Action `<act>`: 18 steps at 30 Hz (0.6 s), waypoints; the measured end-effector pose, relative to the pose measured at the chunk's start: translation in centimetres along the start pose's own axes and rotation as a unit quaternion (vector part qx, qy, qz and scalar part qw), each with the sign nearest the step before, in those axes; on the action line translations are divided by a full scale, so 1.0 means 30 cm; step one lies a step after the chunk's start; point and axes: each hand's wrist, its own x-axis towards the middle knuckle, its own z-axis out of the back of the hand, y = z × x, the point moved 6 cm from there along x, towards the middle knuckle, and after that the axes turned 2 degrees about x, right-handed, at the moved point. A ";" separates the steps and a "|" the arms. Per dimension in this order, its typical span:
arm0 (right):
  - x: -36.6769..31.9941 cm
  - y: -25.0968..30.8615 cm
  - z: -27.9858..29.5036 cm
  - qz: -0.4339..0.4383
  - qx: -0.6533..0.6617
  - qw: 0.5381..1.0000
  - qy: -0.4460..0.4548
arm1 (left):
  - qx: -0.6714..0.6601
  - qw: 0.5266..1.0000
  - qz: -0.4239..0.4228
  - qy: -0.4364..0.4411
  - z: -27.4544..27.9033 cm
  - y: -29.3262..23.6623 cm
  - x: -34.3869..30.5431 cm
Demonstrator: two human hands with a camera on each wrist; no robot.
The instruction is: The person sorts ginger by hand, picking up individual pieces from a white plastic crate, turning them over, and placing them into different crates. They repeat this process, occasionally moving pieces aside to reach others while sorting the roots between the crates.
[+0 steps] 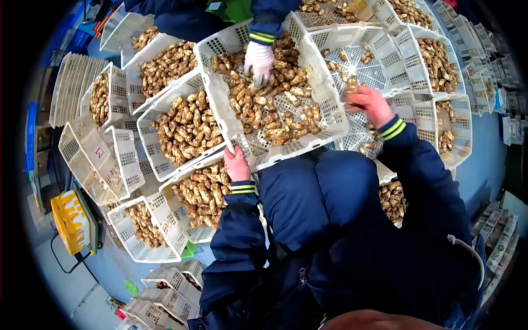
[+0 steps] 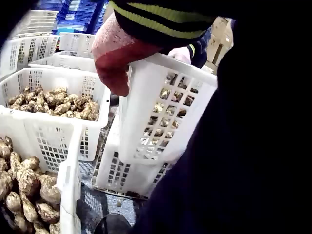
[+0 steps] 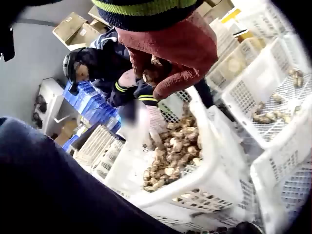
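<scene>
A white perforated crate [image 1: 328, 96] of brown-and-cream mushrooms [image 1: 247, 102] stands before the wearer's knees in the head view. My left hand [image 1: 236, 165], in a red-and-pink glove, grips the crate's near left corner. Its fingers curl over the rim in the left wrist view, seen on the crate's outer wall [image 2: 131, 126]. Off the crate's right side, my right hand [image 1: 371, 104] pinches a mushroom [image 1: 351, 83] between gloved thumb and fingers. The right wrist view shows that mushroom [image 3: 154, 70] partly hidden by the glove, above the crate.
Across the crate, another person's gloved hand [image 1: 259, 61] reaches into the mushrooms. Fuller crates [image 1: 187, 129] stand to the left. At the right, a crate [image 1: 385, 60] holds only a few mushrooms. A yellow-topped object [image 1: 71, 223] is at far left.
</scene>
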 end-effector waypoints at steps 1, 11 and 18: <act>-0.002 -0.070 0.118 0.020 0.034 0.999 -0.004 | 0.040 0.999 0.006 -0.004 -0.005 -0.018 -0.010; 0.067 0.009 -0.003 0.155 -0.521 0.838 -0.052 | 0.015 0.999 0.027 -0.010 -0.024 -0.035 -0.040; 0.645 -0.228 -0.488 0.137 -0.873 0.449 0.131 | 0.033 0.999 0.027 -0.019 -0.026 -0.082 -0.068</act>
